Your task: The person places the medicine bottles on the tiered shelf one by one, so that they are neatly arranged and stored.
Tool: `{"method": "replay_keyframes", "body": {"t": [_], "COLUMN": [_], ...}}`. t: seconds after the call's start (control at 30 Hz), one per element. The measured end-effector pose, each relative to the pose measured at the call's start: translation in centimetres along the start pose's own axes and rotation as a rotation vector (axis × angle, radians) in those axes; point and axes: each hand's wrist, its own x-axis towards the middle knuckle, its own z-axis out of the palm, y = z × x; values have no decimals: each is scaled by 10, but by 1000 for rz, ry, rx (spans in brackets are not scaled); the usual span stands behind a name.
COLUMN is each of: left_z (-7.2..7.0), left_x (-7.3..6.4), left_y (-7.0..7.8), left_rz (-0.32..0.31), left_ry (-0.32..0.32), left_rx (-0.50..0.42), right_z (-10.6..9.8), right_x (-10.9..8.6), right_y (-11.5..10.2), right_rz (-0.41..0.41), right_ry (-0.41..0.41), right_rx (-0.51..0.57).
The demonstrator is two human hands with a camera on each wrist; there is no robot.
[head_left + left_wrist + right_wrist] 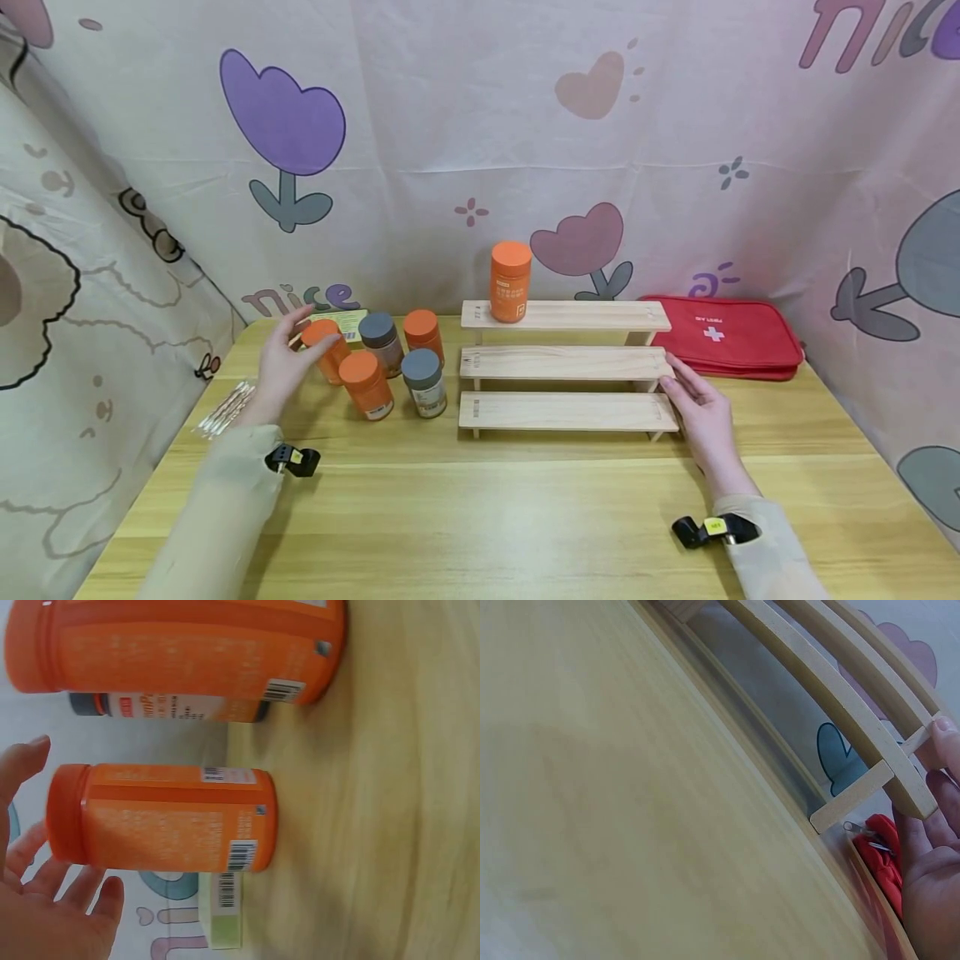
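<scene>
My left hand (281,367) is beside an orange bottle (327,352) at the back left of a bottle group. In the left wrist view the thumb stands apart from that bottle's lid, and the other fingers spread by its far side; contact is hard to tell. With my right hand (702,414) I hold the right end of a three-tier wooden shelf (562,364), thumb and fingers about the middle tier's end. Also in the group are two orange bottles (366,385) and two grey-lidded bottles (424,383). Another orange bottle (511,283) stands upright on the top tier.
A red first aid pouch (723,337) lies behind the shelf's right end. Wrapped cotton swabs (227,408) lie left of my left hand. A yellow-green box (341,323) is behind the bottles. A printed cloth (420,150) hangs along the table's back.
</scene>
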Motion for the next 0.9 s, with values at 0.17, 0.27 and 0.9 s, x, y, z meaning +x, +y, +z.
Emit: {"method": "replay_keyframes", "body": {"t": [0.17, 0.27, 0.9], "left_z": [7, 10, 10], "left_x": [1, 0, 0], "left_y": [-6, -8, -12], "left_rz": [13, 17, -23], "left_ry": [2, 8, 90], "left_rx": [25, 33, 65], "right_z": [0, 0, 0], "right_x": [1, 0, -1], "right_y": [0, 0, -1], "right_rz": [2, 1, -1], "right_ry": [5, 2, -22], "right_rx": [-3, -2, 54]}}
